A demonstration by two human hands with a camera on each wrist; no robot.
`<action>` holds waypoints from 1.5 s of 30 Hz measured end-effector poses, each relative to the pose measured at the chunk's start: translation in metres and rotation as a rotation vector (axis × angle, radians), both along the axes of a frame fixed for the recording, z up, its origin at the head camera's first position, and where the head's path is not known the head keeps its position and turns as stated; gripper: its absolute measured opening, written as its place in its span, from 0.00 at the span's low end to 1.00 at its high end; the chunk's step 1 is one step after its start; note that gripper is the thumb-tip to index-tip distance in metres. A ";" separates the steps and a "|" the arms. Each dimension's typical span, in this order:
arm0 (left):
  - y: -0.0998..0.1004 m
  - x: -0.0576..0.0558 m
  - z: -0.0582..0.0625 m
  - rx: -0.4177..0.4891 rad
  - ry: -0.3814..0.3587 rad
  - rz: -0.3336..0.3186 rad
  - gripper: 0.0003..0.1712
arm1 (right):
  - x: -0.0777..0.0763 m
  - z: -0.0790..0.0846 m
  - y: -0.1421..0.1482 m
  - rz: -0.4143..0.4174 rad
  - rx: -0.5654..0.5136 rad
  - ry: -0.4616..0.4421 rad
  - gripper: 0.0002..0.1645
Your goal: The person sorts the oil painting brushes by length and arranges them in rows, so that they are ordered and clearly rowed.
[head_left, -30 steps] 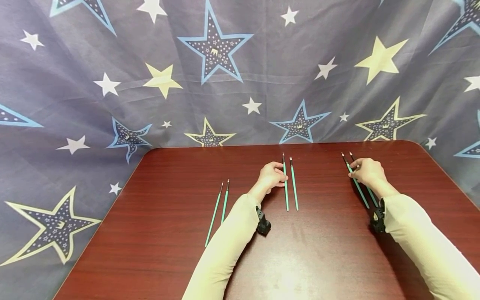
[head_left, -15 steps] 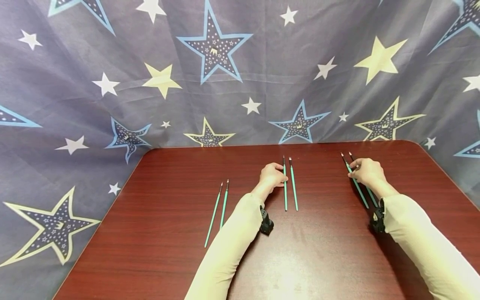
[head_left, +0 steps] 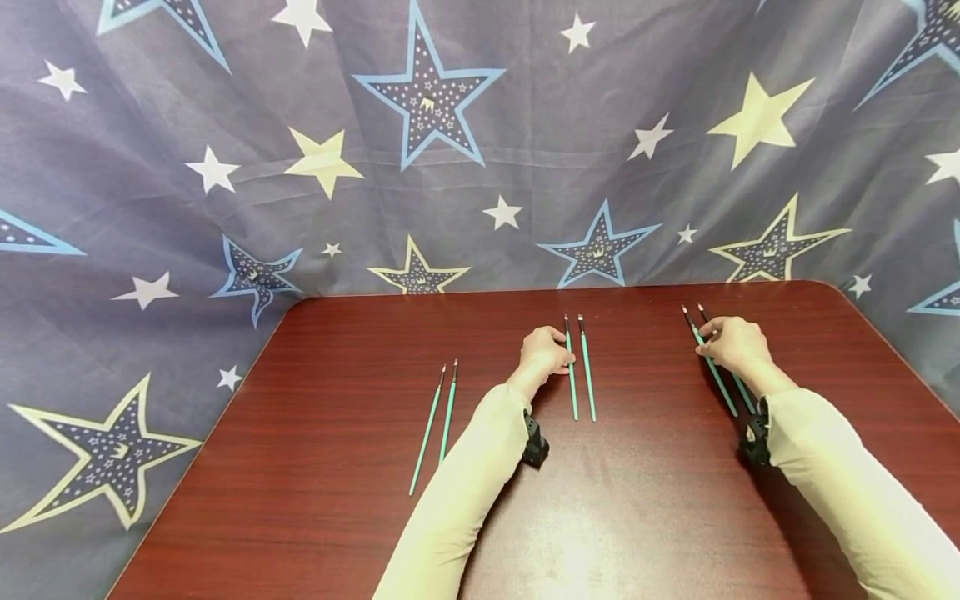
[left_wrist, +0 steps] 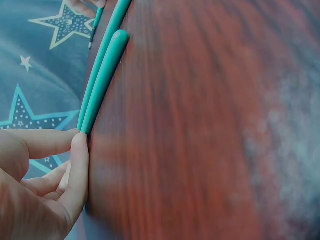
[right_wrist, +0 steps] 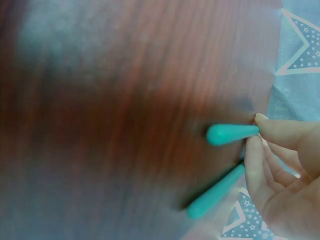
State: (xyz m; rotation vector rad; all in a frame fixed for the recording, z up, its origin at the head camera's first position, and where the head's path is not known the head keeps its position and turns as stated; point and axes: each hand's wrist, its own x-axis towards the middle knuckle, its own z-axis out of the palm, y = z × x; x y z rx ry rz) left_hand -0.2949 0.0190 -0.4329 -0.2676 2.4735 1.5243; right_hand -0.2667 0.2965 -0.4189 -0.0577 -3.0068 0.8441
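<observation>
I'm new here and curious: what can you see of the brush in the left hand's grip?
The brush is long and slim, with a smooth turquoise handle, rounded at its end. Beyond that come a dark section and a tip too small to make out. The left hand's grip pinches the handle between thumb and fingers. Its tip points toward the far edge of the table; whether it touches the surface is unclear. A similar brush lies to its right, apart from it.

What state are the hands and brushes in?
Left hand: pinching a brush.
Right hand: pinching a brush.
Middle pair's left brush: in the left hand.
Middle pair's right brush: unheld, lying on the table.
Right pair's left brush: in the right hand.
Right pair's right brush: unheld, partly hidden.
Left pair: unheld, on the table.
</observation>
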 end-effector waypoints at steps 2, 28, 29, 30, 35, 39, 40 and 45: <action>-0.001 0.000 0.000 -0.011 -0.003 -0.009 0.19 | 0.000 0.000 0.000 0.002 0.004 0.000 0.17; -0.015 0.004 0.008 0.033 -0.043 -0.038 0.16 | -0.003 0.003 0.000 -0.004 0.014 0.001 0.16; -0.016 0.006 0.009 0.034 -0.040 -0.043 0.16 | -0.002 0.003 -0.001 -0.004 0.013 -0.001 0.16; -0.017 0.007 0.010 0.037 -0.040 -0.048 0.17 | -0.002 0.003 -0.001 -0.004 0.013 -0.003 0.16; -0.024 0.018 0.018 0.059 -0.025 -0.089 0.17 | -0.001 0.003 -0.002 0.003 0.013 -0.002 0.16; -0.030 0.027 0.023 0.094 0.000 -0.139 0.19 | -0.001 0.002 -0.002 0.007 0.012 -0.003 0.17; -0.032 0.029 0.024 0.102 0.010 -0.151 0.19 | 0.000 0.002 -0.002 0.008 0.012 -0.001 0.17; -0.045 0.039 0.029 0.138 0.049 -0.197 0.22 | 0.001 0.000 -0.002 0.010 0.016 0.002 0.16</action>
